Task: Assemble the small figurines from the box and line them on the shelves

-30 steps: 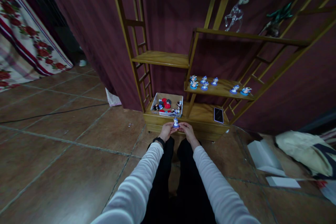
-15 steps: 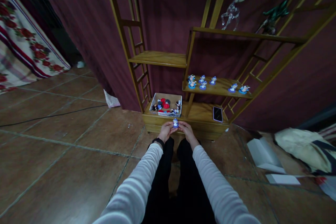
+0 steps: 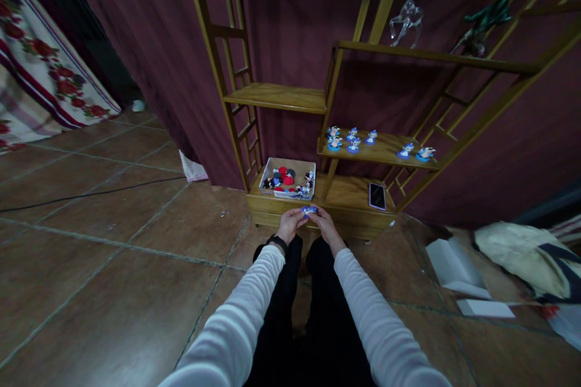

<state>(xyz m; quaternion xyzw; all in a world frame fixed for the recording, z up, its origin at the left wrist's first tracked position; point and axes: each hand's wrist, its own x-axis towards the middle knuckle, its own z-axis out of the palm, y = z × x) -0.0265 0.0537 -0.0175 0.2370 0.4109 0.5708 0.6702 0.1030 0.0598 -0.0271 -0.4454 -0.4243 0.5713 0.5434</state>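
Between my two hands is a small purple-and-white figurine (image 3: 309, 211), lying tilted on its side. My left hand (image 3: 289, 225) grips it from the left, and my right hand (image 3: 325, 224) pinches it from the right. Just beyond my hands, an open cardboard box (image 3: 295, 165) on the bottom shelf holds several red, black and blue figurines. Several similar purple and blue figurines (image 3: 353, 144) stand on the middle shelf (image 3: 385, 151), grouped at its left and right ends.
A phone (image 3: 376, 196) lies on the bottom shelf at the right. Glass-like ornaments, a clear deer (image 3: 411, 12) and a green piece (image 3: 488, 21), stand on the upper shelf. White boxes (image 3: 456, 269) and a pale bag (image 3: 521, 251) lie on the floor at right; a black cable (image 3: 91, 196) at left.
The figurine has turned from upright to lying sideways between my fingers. Both hands have shifted slightly right with it, and the camera view has moved a little.
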